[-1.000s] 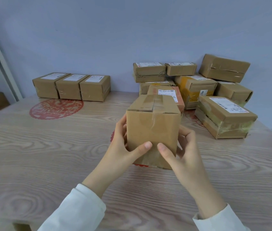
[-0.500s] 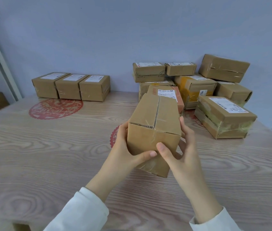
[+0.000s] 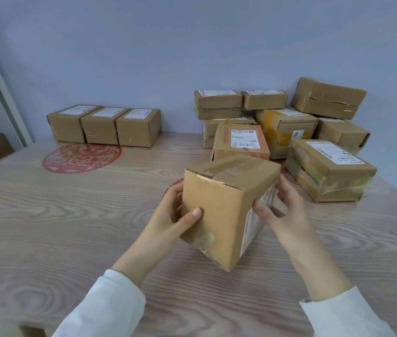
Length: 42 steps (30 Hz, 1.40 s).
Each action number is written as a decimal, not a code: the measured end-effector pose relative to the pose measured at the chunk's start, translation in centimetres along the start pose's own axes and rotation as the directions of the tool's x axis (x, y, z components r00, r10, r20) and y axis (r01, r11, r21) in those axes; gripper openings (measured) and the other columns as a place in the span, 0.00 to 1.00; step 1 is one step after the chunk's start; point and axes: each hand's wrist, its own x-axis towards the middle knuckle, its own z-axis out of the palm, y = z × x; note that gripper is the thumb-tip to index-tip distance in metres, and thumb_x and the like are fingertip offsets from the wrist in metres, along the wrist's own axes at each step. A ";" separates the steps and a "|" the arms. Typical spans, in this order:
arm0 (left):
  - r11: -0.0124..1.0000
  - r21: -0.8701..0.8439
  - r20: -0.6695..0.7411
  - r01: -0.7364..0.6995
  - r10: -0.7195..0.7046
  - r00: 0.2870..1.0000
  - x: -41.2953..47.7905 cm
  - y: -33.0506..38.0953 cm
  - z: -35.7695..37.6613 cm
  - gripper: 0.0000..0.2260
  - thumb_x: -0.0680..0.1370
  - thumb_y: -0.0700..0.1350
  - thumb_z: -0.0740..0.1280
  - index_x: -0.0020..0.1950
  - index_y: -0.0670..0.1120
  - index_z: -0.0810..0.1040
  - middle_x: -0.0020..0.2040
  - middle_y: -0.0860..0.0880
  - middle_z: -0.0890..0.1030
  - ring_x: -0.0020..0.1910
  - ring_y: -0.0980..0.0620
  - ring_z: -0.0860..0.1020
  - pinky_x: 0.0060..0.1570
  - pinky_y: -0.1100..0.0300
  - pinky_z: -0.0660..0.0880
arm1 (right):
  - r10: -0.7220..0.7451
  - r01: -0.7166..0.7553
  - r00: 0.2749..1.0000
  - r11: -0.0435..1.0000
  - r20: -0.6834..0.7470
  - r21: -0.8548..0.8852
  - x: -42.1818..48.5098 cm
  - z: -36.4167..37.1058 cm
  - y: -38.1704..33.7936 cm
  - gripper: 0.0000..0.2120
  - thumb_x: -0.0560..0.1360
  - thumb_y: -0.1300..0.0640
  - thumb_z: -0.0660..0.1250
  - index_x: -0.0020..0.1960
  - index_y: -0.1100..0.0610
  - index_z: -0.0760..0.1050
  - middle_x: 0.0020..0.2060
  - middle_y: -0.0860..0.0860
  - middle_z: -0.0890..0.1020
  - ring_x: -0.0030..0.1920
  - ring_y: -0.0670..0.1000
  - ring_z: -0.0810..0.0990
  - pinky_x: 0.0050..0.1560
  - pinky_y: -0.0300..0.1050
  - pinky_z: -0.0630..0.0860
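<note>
Two hands, left hand (image 3: 169,216) and right hand (image 3: 283,210), gripping cardboard box (image 3: 219,203), rotated since earlier, label (image 3: 251,227) now facing right.

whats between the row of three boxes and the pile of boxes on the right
Nothing: in the head view the table is bare between the row of three boxes and the pile.

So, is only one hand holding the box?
No, the left hand grips the box on its left side and the right hand holds its right side.
</note>
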 end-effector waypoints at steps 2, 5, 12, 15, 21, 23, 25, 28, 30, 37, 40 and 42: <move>1.000 -0.028 0.032 0.008 -0.007 0.999 -0.1 -0.4 -0.2 0.25 0.67 0.53 0.69 0.62 0.50 0.70 0.51 0.58 0.82 0.52 0.61 0.79 0.48 0.67 0.74 | 0.044 -0.044 0.998 0.999 0.043 -0.013 0.0 -0.3 -0.1 0.67 0.47 0.30 0.73 0.77 0.44 0.42 0.75 0.42 0.53 0.72 0.42 0.56 0.72 0.47 0.56; 0.999 -0.043 0.061 0.012 -0.009 0.998 -0.2 -0.6 -0.4 0.25 0.67 0.53 0.69 0.63 0.49 0.70 0.52 0.57 0.82 0.53 0.60 0.78 0.49 0.68 0.74 | 0.056 -0.054 0.997 0.998 0.049 -0.034 -0.1 -0.3 0.0 0.77 0.36 0.23 0.72 0.76 0.41 0.36 0.76 0.41 0.50 0.73 0.40 0.53 0.71 0.46 0.53; 0.998 0.055 0.001 -0.014 0.014 1.000 -0.2 -1.0 1.0 0.35 0.73 0.52 0.65 0.75 0.56 0.49 0.75 0.57 0.60 0.68 0.74 0.61 0.60 0.77 0.63 | 0.028 -0.037 0.994 0.996 -0.108 -0.080 -0.6 0.9 -0.3 0.67 0.48 0.39 0.75 0.76 0.41 0.37 0.75 0.46 0.49 0.76 0.47 0.49 0.74 0.55 0.51; 0.984 0.176 0.021 0.012 -0.016 1.000 -0.6 -1.3 1.5 0.44 0.68 0.67 0.66 0.67 0.64 0.33 0.77 0.59 0.39 0.72 0.72 0.45 0.74 0.66 0.51 | 0.017 -0.037 0.991 0.989 -0.136 -0.145 -1.0 1.8 -0.5 0.68 0.47 0.40 0.74 0.76 0.44 0.36 0.74 0.48 0.48 0.75 0.47 0.46 0.73 0.54 0.51; 0.971 0.237 -0.010 0.045 -0.044 0.999 0.1 -1.4 1.1 0.45 0.66 0.74 0.63 0.65 0.69 0.29 0.76 0.60 0.33 0.76 0.61 0.38 0.77 0.49 0.46 | 0.064 -0.084 0.988 0.987 -0.142 -0.136 -1.0 1.9 0.1 0.61 0.53 0.35 0.69 0.77 0.47 0.41 0.75 0.48 0.49 0.75 0.50 0.52 0.70 0.53 0.58; 0.977 0.204 -0.017 0.056 -0.054 0.998 0.3 -1.4 0.7 0.41 0.73 0.67 0.60 0.71 0.62 0.31 0.76 0.62 0.35 0.75 0.65 0.39 0.77 0.55 0.45 | 0.060 -0.078 0.986 0.990 -0.154 -0.117 -0.5 1.3 0.4 0.55 0.57 0.34 0.66 0.77 0.49 0.48 0.72 0.48 0.57 0.71 0.49 0.61 0.67 0.46 0.62; 0.979 0.193 -0.011 0.059 -0.058 0.998 0.5 -1.4 0.2 0.40 0.75 0.62 0.59 0.75 0.57 0.34 0.76 0.64 0.38 0.74 0.69 0.42 0.74 0.66 0.47 | 0.043 -0.064 0.983 0.992 -0.178 -0.111 0.2 0.8 0.7 0.48 0.60 0.34 0.63 0.76 0.51 0.56 0.66 0.48 0.63 0.65 0.46 0.67 0.63 0.43 0.63; 0.981 0.179 -0.003 0.074 -0.075 0.997 1.4 -1.8 -0.7 0.38 0.74 0.56 0.58 0.77 0.54 0.37 0.75 0.67 0.43 0.68 0.79 0.49 0.62 0.82 0.54 | 0.096 -0.105 0.983 0.993 -0.155 -0.050 1.6 0.1 1.1 0.39 0.63 0.28 0.59 0.65 0.52 0.70 0.60 0.49 0.72 0.61 0.49 0.73 0.64 0.50 0.69; 0.983 0.167 0.019 0.080 -0.084 0.996 2.2 -2.3 -1.5 0.37 0.77 0.57 0.59 0.78 0.53 0.40 0.72 0.71 0.48 0.65 0.81 0.53 0.60 0.82 0.58 | 0.178 -0.175 0.977 0.984 -0.119 0.039 2.7 -0.2 1.1 0.27 0.66 0.31 0.62 0.55 0.49 0.72 0.55 0.48 0.78 0.55 0.46 0.77 0.60 0.51 0.73; 0.991 0.113 0.044 0.072 -0.077 0.996 3.4 -3.2 -3.5 0.36 0.72 0.70 0.62 0.75 0.62 0.51 0.74 0.67 0.59 0.74 0.54 0.57 0.67 0.56 0.67 | 0.387 -0.385 0.921 0.899 0.034 0.206 6.0 -1.4 4.4 0.14 0.74 0.54 0.68 0.56 0.41 0.72 0.46 0.38 0.81 0.46 0.39 0.80 0.51 0.45 0.72; 0.994 0.074 0.073 0.084 -0.089 0.993 3.5 -2.7 -3.2 0.36 0.75 0.68 0.61 0.77 0.55 0.52 0.76 0.62 0.58 0.75 0.59 0.57 0.69 0.64 0.63 | 0.495 -0.491 0.869 0.852 0.026 0.185 6.8 -1.7 5.4 0.14 0.64 0.54 0.70 0.46 0.39 0.77 0.41 0.35 0.83 0.43 0.37 0.78 0.52 0.46 0.71; 0.987 0.073 0.072 0.144 -0.149 0.986 3.3 -2.2 -3.0 0.36 0.75 0.67 0.60 0.77 0.53 0.53 0.76 0.61 0.59 0.75 0.61 0.58 0.67 0.66 0.65 | 0.547 -0.548 0.835 0.821 0.055 0.158 6.6 -1.8 4.6 0.17 0.62 0.55 0.70 0.48 0.39 0.75 0.43 0.35 0.83 0.47 0.38 0.77 0.56 0.48 0.69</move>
